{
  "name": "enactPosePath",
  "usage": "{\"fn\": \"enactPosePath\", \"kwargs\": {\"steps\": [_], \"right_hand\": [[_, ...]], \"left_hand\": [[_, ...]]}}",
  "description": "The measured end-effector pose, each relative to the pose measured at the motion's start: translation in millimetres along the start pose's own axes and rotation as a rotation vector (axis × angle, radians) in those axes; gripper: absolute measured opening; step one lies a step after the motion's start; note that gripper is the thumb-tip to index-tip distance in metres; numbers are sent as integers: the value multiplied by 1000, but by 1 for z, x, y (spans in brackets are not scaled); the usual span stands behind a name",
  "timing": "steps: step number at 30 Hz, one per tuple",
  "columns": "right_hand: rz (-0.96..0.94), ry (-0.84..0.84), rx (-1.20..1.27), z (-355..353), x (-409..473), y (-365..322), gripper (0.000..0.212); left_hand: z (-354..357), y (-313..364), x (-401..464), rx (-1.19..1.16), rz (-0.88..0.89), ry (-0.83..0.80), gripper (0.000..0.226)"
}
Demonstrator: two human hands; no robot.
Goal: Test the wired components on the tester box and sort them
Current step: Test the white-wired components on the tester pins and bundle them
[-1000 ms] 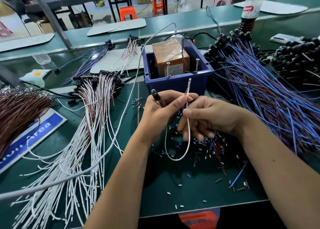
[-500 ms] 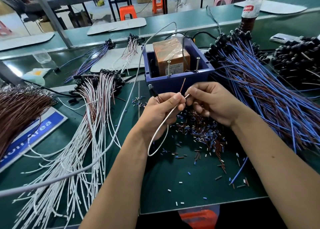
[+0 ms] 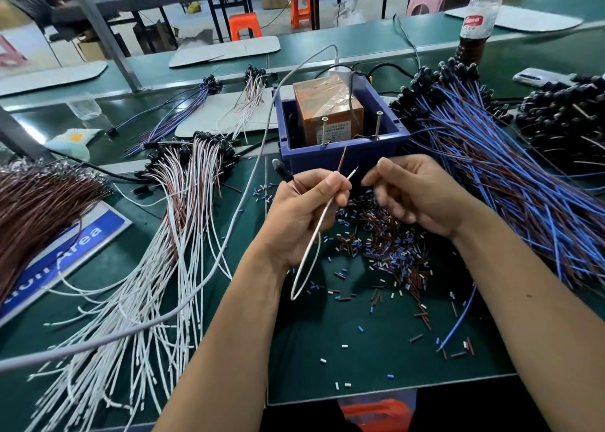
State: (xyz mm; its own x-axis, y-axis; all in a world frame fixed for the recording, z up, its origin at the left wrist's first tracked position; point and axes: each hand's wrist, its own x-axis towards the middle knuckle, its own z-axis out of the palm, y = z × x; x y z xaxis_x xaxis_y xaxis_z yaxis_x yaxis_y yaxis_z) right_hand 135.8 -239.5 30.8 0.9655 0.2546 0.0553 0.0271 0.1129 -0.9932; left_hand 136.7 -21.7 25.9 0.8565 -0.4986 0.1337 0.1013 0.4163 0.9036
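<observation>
White-wired component pinched in left hand (right hand beside).

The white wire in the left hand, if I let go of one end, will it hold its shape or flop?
The white wire is probably springy, not limp: it hangs below the left hand in a smooth open loop. Its free tips stick out straight past the fingers, suggesting some stiffness. It looks thin, so likely very light.

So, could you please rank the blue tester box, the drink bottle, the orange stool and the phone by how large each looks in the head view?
1. blue tester box, clearly largest.
2. drink bottle, cut off at the top edge.
3. phone and orange stool look much alike; the stool stands far back, so I would not rank them.
</observation>
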Motion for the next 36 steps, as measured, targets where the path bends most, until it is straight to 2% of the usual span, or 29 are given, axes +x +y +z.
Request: {"fn": "enactPosePath", "kwargs": {"steps": [3,6,11,16,19,22,24,26,30,32,36], "right_hand": [[-13,-123,52,5,0,2,28],[-58,-112,110,9,0,4,21],[-60,-99,167,16,4,7,17],[-106,-80,164,20,5,8,11],[-189,-44,190,20,5,6,8],[-255,-35,240,18,5,3,10],[-291,68,232,20,6,2,11],[-361,281,129,22,7,2,13],[-545,765,-380,21,7,4,18],[-604,855,-549,24,6,4,17],[-694,880,-750,32,5,4,18]], "left_hand": [[5,-5,1,26,-18,1,24],[9,-9,2,98,14,46,22],[15,-13,5,144,202,83,19],[15,-15,5,174,239,89,14],[17,-15,6,393,435,213,10],[17,-18,7,689,691,438,8],[18,-19,5,736,769,576,8],[19,-17,4,738,802,674,7],[16,-11,5,776,819,796,6],[15,-10,7,797,833,821,4],[15,-11,13,886,820,900,8]]}}
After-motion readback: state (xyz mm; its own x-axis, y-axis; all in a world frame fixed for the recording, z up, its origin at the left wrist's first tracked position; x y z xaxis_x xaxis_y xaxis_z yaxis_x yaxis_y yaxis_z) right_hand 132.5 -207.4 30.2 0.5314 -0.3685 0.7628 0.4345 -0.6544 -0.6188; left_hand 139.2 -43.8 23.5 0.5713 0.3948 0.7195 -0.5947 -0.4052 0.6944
